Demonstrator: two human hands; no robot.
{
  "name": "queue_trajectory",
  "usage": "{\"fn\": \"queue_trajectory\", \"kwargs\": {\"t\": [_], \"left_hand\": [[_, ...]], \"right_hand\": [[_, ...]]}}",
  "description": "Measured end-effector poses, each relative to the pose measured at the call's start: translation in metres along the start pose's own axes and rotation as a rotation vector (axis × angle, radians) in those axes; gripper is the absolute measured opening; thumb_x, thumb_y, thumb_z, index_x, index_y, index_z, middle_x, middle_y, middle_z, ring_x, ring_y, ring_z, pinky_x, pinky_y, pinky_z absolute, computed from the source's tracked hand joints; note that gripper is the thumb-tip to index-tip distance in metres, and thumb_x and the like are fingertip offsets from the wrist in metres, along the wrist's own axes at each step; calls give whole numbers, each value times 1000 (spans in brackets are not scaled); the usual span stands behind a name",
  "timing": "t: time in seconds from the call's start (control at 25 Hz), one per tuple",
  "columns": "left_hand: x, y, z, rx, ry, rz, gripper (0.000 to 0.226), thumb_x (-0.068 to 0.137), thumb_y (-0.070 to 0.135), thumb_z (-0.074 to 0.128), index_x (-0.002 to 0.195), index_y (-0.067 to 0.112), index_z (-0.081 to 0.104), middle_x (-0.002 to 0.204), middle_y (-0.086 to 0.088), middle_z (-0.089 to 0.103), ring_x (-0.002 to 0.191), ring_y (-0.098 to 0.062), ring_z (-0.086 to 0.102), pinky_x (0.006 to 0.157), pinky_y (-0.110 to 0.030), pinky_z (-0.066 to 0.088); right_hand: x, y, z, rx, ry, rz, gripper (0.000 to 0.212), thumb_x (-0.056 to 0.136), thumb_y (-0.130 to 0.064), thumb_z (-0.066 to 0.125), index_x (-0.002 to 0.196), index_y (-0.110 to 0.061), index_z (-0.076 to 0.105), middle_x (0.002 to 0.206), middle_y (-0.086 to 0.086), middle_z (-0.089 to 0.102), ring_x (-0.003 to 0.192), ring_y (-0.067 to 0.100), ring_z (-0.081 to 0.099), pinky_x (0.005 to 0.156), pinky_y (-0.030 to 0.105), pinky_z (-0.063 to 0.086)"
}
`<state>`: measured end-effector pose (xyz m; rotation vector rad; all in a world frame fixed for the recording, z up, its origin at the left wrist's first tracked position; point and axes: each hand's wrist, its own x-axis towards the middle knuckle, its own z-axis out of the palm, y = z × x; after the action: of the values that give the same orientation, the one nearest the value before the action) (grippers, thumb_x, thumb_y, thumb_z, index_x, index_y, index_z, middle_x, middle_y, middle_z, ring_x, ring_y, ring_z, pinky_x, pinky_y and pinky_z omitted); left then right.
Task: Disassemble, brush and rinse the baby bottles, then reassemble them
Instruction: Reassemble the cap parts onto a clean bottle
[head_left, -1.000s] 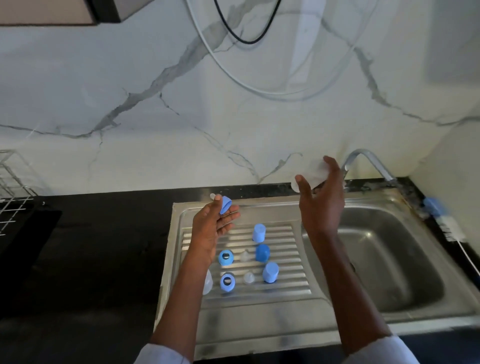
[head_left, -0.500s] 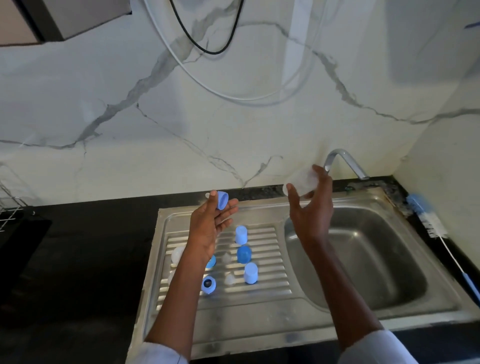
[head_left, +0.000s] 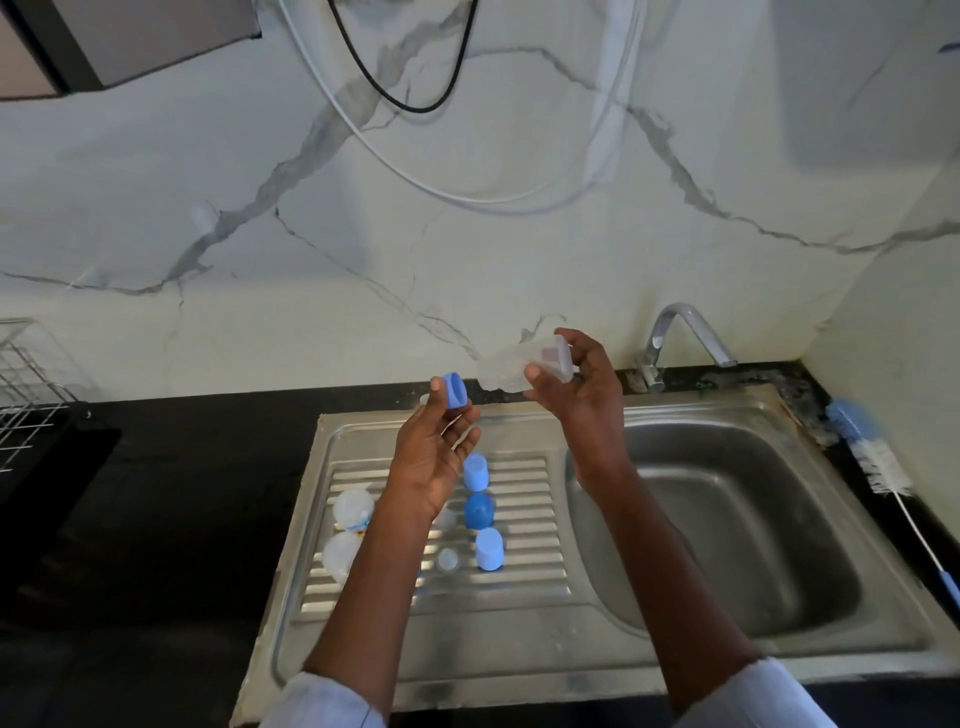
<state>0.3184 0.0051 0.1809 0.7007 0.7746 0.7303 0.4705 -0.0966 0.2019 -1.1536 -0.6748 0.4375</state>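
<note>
Holding a clear bottle body (head_left: 519, 366) on its side, the right hand (head_left: 582, 395) is raised above the rear rim of the steel sink unit (head_left: 519, 644), thumb and fingers curled round the bottle's wider end. The left hand (head_left: 434, 457) is pinching a blue screw ring (head_left: 455, 391) between thumb and fingertips, its remaining fingers lying loosely extended; the ring's opening is facing the bottle, just beside it and not touching.

Below the hands, the ribbed drainboard (head_left: 524, 582) is carrying the remaining parts. Two pale blue caps (head_left: 476, 472) (head_left: 490, 550) are standing upright, with a darker blue cap (head_left: 479, 512) sitting between them in a column. A small clear teat (head_left: 447, 559) is lying just left of the nearer cap. Two clear bottle bodies (head_left: 353, 505) (head_left: 340, 555) are resting near the drainboard's left edge, partly hidden by the left forearm.

A chrome tap (head_left: 685, 332) is arching over the basin (head_left: 727, 545) on the right. A bottle brush (head_left: 878, 462) with blue and white bristles is lying on the dark worktop (head_left: 156, 519) at the sink's right edge. A wire rack (head_left: 26, 379) is showing at far left.
</note>
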Motion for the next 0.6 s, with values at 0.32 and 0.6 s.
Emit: {"fn": "queue_trajectory", "kwargs": {"t": [0.32, 0.6], "left_hand": [[3, 12, -2, 3, -122, 100, 52, 82, 33, 78, 125, 4, 68, 107, -11, 74, 92, -19, 72, 83, -31, 62], [8, 17, -18, 128, -198, 177, 39, 75, 24, 87, 109, 6, 78, 99, -9, 75, 92, -18, 71, 86, -29, 58]], "right_hand": [[-4, 2, 9, -18, -139, 108, 54, 78, -17, 88, 126, -29, 65, 117, 9, 71, 98, 24, 73, 73, 35, 61], [-11, 8, 15, -91, -78, 283, 36, 86, -55, 77, 108, -28, 75, 102, 15, 73, 70, 21, 70, 57, 33, 52]]}}
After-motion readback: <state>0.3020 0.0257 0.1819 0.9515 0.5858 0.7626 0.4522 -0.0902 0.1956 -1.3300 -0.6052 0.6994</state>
